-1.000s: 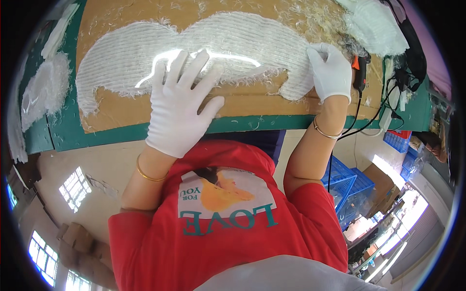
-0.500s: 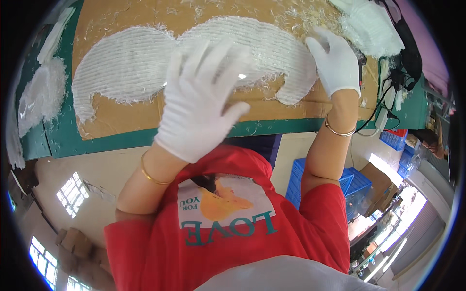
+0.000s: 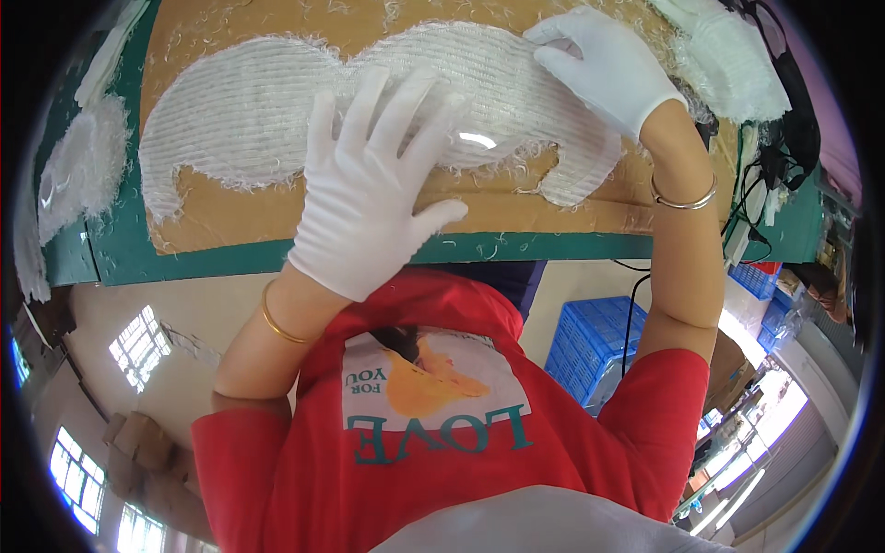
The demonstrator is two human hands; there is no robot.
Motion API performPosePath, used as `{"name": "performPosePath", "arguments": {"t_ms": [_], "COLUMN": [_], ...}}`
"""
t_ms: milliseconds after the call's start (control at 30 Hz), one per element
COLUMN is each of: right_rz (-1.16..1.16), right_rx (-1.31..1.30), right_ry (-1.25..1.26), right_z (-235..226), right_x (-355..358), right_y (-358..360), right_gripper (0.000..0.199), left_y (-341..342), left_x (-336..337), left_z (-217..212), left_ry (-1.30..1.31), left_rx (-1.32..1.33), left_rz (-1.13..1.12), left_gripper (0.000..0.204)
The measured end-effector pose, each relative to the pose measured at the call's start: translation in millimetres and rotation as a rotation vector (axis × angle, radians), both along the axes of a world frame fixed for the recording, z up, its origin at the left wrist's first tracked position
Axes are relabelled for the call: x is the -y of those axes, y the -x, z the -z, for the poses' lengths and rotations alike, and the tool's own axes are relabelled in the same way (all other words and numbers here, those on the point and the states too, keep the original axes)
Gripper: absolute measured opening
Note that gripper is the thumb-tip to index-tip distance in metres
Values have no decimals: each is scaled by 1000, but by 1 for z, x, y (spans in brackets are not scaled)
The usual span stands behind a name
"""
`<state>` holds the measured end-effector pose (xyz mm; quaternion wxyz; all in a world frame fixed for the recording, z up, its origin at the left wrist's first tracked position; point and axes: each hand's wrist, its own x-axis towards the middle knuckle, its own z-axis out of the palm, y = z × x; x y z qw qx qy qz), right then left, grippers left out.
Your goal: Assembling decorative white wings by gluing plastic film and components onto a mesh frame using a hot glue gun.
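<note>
A wide white ribbed fabric piece (image 3: 241, 111) with two rounded humps and frayed edges lies on a brown cardboard sheet (image 3: 258, 217). Over its middle, my left hand (image 3: 369, 184) in a white glove is spread flat, palm down, with the fingertips resting on the ribs. My right hand (image 3: 608, 74), also gloved, reaches to the upper right edge of the piece. Its fingers are bent together and the thumb stands apart from them. Nothing shows between thumb and fingers. A small shiny strip (image 3: 477, 140) glints on the fabric beside my left hand.
White fringed material (image 3: 728, 64) is heaped at the far right, and more fringed pieces (image 3: 88, 161) lie at the left. Black cables (image 3: 770, 161) run along the right end of the green table (image 3: 369, 255). Blue crates (image 3: 590, 346) stand below on the floor.
My right hand has moved left and farther away, from beside the piece's right end onto its upper right edge. My left hand has settled on the fabric with little shift.
</note>
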<state>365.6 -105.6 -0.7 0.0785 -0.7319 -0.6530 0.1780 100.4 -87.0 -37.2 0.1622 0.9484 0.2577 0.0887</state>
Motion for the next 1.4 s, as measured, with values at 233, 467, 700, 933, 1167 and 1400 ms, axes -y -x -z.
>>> {"name": "performPosePath", "arguments": {"t_ms": [233,467,700,933,1167,1400], "right_rz": [-85,-15,-494,-139,-156,-72], "right_rx": [6,-183,-411,-78,-69,-123], "right_ry": [-45,-68,-380,-34,-97,-52], "right_z": [16,8,48,15,43,41], "right_x": [2,-30,-47,-45,-43,-40], "right_y": [-18,5,-8,38,17,21], "right_gripper": [25,30,20,17,20,20], "left_y": [1,2,2,52,94,98], "left_x": [-2,-1,-19,-102,-76,-64], "left_z": [8,11,2,-6,1,10], "left_ry": [64,57,161,-200,-232,-147], "left_rx": [-31,-15,53,88,19,112], "left_rz": [53,39,103,122,162,29], "left_gripper": [73,63,61,48,42,32]}}
